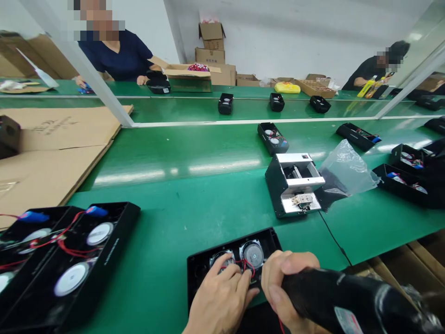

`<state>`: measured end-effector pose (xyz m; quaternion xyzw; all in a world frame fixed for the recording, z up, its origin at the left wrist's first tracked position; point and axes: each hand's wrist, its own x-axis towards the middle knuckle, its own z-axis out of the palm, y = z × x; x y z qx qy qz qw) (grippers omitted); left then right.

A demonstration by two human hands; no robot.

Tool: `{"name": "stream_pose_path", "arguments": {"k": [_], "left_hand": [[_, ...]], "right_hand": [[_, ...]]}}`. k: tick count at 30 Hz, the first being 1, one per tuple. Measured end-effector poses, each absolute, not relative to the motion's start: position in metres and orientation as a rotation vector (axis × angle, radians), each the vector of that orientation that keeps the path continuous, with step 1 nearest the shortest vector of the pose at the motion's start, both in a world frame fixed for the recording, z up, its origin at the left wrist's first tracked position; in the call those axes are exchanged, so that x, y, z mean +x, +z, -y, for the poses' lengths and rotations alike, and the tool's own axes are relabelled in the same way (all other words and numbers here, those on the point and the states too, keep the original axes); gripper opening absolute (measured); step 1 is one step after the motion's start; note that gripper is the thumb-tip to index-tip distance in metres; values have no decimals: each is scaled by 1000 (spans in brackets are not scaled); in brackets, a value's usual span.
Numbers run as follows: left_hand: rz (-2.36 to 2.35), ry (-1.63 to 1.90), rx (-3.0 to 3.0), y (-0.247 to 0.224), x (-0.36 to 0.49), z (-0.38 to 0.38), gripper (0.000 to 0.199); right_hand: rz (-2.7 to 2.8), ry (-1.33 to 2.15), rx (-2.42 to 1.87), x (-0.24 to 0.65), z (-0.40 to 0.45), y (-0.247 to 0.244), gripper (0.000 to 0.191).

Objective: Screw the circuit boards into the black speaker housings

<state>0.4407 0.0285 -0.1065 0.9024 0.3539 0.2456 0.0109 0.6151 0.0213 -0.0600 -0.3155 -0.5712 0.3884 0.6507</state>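
Observation:
In front of me on the green bench lies a black speaker housing (194, 274), with two round silver speakers and red wires inside. My left hand (222, 290) reaches over its near edge, fingers bent down among the wires and thumb at the front wall. One finger partly covers the left speaker; the right speaker (252, 254) shows whole. Wrapped in my right hand (287, 283) is a thick black electric screwdriver (333, 294), its body pointing to the lower right. My fist hides its tip, close to the housing's right end.
Two more open housings (120, 232) with blue batteries stand at left, near flat cardboard (59, 144). Beyond my hands sits a silver-and-black machine (295, 185) beside a plastic bag (347, 171). Several housings lie along the bench. Two people work across a white frame (243, 122).

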Motion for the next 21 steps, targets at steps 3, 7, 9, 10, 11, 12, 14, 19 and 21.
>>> {"name": "stream_pose_path", "arguments": {"k": [3, 7, 9, 10, 11, 12, 14, 19, 21], "left_hand": [[-1097, 783, 2810, -111, 441, -29, 36], [-1071, 820, 2813, -114, 446, -30, 34], [-1048, 881, 2810, -111, 444, -33, 31], [-1022, 915, 2816, -108, 440, -36, 29], [-984, 949, 2836, -104, 432, -39, 27], [-945, 984, 2869, -99, 421, -43, 26], [-889, 1019, 2966, -90, 389, -50, 26], [-927, 910, 3239, -81, 314, -56, 28], [-914, 852, 3297, -86, 305, -54, 31]], "right_hand": [[1302, 846, -720, 611, -22, -61, 35], [1287, 833, -688, 603, -20, -66, 30], [1193, 855, -734, 600, -18, -67, 24], [1132, 869, -766, 601, -16, -66, 23], [1071, 876, -793, 605, -15, -64, 24], [1013, 874, -803, 612, -14, -62, 27], [928, 835, -779, 637, -15, -57, 38], [681, 667, -924, 711, -36, -59, 53], [646, 620, -1123, 731, -49, -73, 64]]}}
